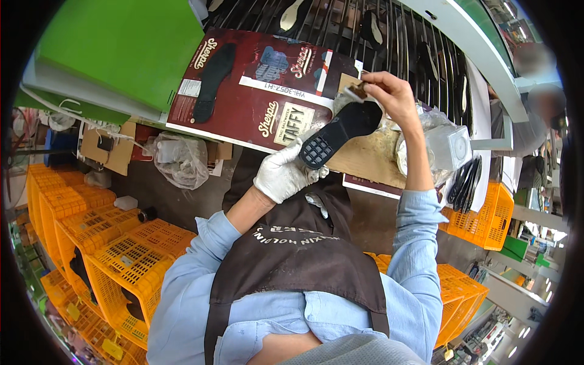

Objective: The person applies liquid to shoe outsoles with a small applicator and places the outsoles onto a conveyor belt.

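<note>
My left hand (283, 173), in a white glove, grips a black shoe sole (340, 135) by its heel end. The sole is tilted, its toe pointing up and right, and a grid of square hollows shows at the heel. My bare right hand (391, 97) pinches what looks like a small brush (355, 92), brown with a pale end, at the sole's toe. Whether it touches the sole I cannot tell. Another dark sole (214, 82) lies on the maroon printed cardboard (243, 115) to the left.
Beyond the cardboard runs a rack of dark rollers (398, 45) carrying more soles (372, 29). A clear plastic container (449, 146) stands right of my right forearm. A green box (115, 55) fills the far left. Orange crates (131, 261) stand at my left, more (459, 298) at my right.
</note>
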The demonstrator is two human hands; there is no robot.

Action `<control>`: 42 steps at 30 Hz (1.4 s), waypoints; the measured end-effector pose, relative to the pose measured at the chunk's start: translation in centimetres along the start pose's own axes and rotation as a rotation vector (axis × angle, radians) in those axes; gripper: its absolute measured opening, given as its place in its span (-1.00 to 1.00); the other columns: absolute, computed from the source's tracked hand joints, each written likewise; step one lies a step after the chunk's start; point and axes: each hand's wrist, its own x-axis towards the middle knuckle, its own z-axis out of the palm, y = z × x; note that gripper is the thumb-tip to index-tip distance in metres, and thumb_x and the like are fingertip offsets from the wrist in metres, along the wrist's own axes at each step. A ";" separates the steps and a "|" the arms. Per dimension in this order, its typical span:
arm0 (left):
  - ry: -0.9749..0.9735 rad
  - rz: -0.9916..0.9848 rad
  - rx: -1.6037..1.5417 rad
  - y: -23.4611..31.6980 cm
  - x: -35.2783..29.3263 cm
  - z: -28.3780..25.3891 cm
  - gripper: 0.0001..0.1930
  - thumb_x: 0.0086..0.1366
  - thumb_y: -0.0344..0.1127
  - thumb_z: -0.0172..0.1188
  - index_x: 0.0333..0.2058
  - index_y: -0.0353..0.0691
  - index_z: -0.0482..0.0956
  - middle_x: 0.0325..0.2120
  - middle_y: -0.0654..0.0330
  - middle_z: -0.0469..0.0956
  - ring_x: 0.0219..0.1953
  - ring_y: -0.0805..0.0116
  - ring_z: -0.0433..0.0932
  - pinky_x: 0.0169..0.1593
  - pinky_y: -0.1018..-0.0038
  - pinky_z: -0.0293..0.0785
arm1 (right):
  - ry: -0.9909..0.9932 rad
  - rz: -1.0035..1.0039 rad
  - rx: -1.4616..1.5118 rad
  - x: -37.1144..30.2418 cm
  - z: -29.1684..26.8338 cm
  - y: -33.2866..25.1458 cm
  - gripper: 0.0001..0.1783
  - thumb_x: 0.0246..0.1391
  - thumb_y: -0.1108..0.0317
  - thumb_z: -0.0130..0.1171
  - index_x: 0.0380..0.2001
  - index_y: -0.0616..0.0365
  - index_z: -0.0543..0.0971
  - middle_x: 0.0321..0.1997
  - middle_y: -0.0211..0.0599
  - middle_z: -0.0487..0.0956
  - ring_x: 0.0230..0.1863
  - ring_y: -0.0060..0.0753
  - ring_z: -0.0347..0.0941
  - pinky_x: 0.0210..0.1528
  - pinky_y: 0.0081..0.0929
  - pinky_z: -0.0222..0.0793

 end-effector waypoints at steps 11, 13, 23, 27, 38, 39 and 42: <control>-0.017 -0.025 -0.053 0.0 -0.1 -0.7 -0.51 0.39 -0.20 -0.10 0.23 -0.28 0.16 0.08 -0.09 0.35 0.07 -0.04 0.40 0.09 0.05 0.40 | -0.317 -0.035 0.065 -0.9 1.6 -3.6 -0.82 0.02 0.48 0.21 -0.28 0.32 0.62 -0.36 -0.30 0.63 -0.31 -0.59 0.53 -0.23 -0.60 0.45; -0.048 0.012 -0.056 0.0 -0.3 -0.1 -0.51 0.39 -0.20 -0.10 0.22 -0.27 0.17 0.08 -0.11 0.34 0.07 -0.05 0.40 0.09 0.06 0.41 | -0.420 -0.173 -0.146 -0.7 2.7 -4.4 -0.81 0.01 0.48 0.23 -0.26 0.27 0.62 -0.36 -0.34 0.63 -0.31 -0.58 0.52 -0.22 -0.59 0.43; 0.011 0.017 0.000 0.3 -0.5 -0.7 -0.53 0.40 -0.19 -0.13 0.22 -0.25 0.20 0.10 -0.03 0.34 0.08 0.07 0.40 0.07 0.08 0.41 | -0.070 0.163 0.127 -0.5 -2.8 0.5 -0.77 0.03 0.47 0.26 -0.20 0.29 0.62 -0.31 -0.38 0.61 -0.32 -0.65 0.49 -0.21 -0.68 0.41; -0.011 -0.013 0.091 0.3 -0.3 0.2 -0.51 0.40 -0.20 -0.13 0.25 -0.22 0.17 0.14 0.02 0.33 0.12 0.11 0.38 0.10 0.07 0.37 | 0.140 0.074 -0.405 -1.5 -3.7 5.3 -0.79 0.00 0.42 0.24 -0.27 0.25 0.64 -0.35 -0.27 0.65 -0.33 -0.57 0.55 -0.22 -0.58 0.44; -0.005 0.013 0.107 0.2 -0.6 1.0 -0.49 0.42 -0.24 -0.20 0.28 -0.30 0.06 0.14 -0.03 0.31 0.03 0.09 0.43 0.05 0.11 0.43 | 0.297 0.141 -0.333 -2.8 -3.2 4.8 -0.78 0.06 0.46 0.23 -0.20 0.32 0.60 -0.34 -0.41 0.61 -0.32 -0.66 0.48 -0.22 -0.66 0.40; -0.024 0.011 0.100 0.2 -0.6 1.0 -0.49 0.42 -0.24 -0.20 0.28 -0.30 0.06 0.14 -0.03 0.30 0.03 0.09 0.43 0.05 0.12 0.42 | 0.326 0.140 -0.178 -2.9 -3.3 4.9 -0.78 0.06 0.46 0.23 -0.21 0.32 0.60 -0.34 -0.40 0.61 -0.31 -0.66 0.48 -0.22 -0.65 0.41; -0.008 -0.011 0.048 0.4 -0.7 0.8 -0.49 0.42 -0.24 -0.20 0.28 -0.30 0.06 0.14 -0.02 0.30 0.04 0.09 0.42 0.07 0.11 0.41 | 0.166 0.124 0.000 -3.2 -2.5 4.0 -0.78 0.05 0.46 0.23 -0.21 0.33 0.60 -0.34 -0.39 0.61 -0.32 -0.65 0.49 -0.21 -0.66 0.42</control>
